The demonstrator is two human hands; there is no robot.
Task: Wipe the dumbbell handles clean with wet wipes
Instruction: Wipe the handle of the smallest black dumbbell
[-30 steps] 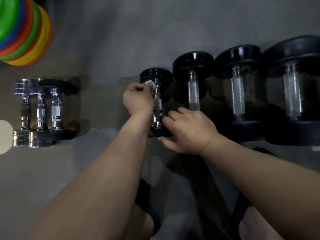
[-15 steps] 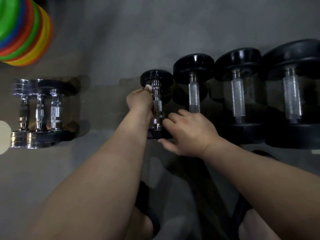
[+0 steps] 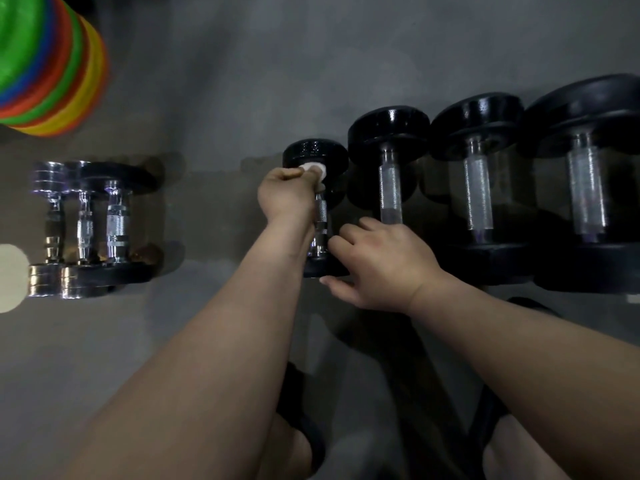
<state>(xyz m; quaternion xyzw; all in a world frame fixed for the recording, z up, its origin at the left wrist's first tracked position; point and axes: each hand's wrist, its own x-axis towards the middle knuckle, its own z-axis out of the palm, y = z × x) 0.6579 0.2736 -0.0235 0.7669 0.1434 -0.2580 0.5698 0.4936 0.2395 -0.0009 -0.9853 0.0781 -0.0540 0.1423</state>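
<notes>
The left hand (image 3: 285,195) was up at the far end of the smallest black dumbbell (image 3: 317,206), grip closed tight on a white wet wipe (image 3: 313,169) pressed where the chrome handle (image 3: 321,216) met the top weight. The right hand (image 3: 377,261) lay on the near weight, fingers (image 3: 341,237) spread, its grip loose and holding nothing. That dumbbell lay on the grey floor (image 3: 214,98), leftmost in a row of four black ones, with bigger dumbbells (image 3: 485,178) just beside it. Chrome dumbbells (image 3: 83,223) sat well apart on the left, coloured discs (image 3: 52,64) in the far corner.
</notes>
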